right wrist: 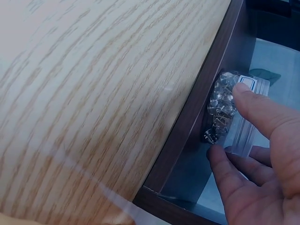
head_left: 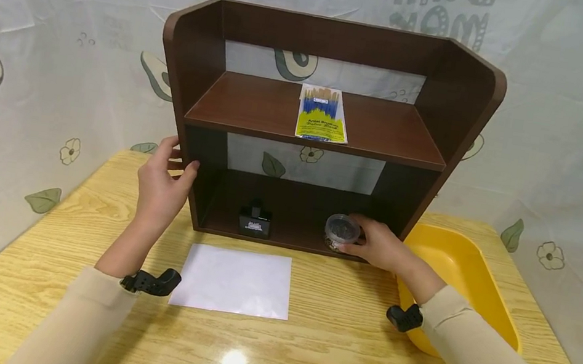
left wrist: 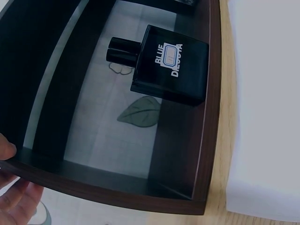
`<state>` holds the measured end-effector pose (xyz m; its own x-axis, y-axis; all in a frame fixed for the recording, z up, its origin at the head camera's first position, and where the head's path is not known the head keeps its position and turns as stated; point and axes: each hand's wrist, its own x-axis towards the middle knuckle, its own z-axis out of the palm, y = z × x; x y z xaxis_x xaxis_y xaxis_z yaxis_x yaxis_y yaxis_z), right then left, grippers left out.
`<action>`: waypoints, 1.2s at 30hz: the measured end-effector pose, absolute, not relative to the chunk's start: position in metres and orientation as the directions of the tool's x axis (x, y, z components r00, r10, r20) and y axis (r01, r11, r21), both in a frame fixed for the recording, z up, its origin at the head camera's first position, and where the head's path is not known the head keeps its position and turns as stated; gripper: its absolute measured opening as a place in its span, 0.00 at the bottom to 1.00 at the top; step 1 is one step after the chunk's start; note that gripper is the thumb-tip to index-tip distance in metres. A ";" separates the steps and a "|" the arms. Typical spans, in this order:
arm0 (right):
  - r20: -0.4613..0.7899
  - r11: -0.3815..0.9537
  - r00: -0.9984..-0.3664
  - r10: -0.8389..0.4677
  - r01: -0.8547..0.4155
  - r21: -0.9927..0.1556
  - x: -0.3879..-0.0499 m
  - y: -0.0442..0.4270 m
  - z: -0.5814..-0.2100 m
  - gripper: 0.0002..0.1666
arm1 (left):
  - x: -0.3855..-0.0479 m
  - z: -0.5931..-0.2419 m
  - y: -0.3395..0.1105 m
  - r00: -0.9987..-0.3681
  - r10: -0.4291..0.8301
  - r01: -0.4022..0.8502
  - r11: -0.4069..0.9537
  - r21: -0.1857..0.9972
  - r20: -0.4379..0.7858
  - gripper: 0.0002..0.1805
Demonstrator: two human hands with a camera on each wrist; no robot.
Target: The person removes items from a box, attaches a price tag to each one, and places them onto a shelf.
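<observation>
A dark brown two-tier shelf [head_left: 318,148] stands on the table. My left hand [head_left: 163,186] holds the front edge of its left side panel, thumb inside and fingers outside. On the lower tier, at the right, my right hand [head_left: 379,244] grips a small clear round jar [head_left: 342,231] of metal pushpins [right wrist: 222,101], thumb on one side and fingers on the other. The jar's base appears to rest on the lower board. Left of it on the same tier sits a black perfume bottle [head_left: 255,221], upright, its white lettering [left wrist: 169,58] facing front.
A yellow-and-blue pack of artist brushes [head_left: 323,115] lies on the upper tier. White paper [head_left: 234,281] lies on the table in front of the shelf. At the right, partly under my right forearm, is a yellow tray [head_left: 496,298]. Patterned cloth [head_left: 119,15] hangs behind.
</observation>
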<state>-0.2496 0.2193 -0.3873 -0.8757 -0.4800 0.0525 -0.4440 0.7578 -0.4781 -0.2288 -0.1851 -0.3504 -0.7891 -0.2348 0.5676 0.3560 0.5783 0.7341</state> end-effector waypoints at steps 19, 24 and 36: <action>0.016 0.774 -0.897 -0.441 -0.389 -0.500 -0.247 0.221 -0.390 0.39 | -0.232 -0.352 -0.182 -0.784 -0.227 0.371 0.574 0.730 0.577 0.20; -0.035 0.804 -0.916 -0.400 -0.333 -0.493 -0.243 0.220 -0.387 0.50 | -0.232 -0.353 -0.182 -0.787 -0.232 0.362 0.576 0.733 0.571 0.20; -0.001 0.843 -0.929 -0.369 -0.334 -0.422 -0.198 0.227 -0.364 0.54 | -0.229 -0.351 -0.184 -0.783 -0.244 0.355 0.582 0.732 0.573 0.20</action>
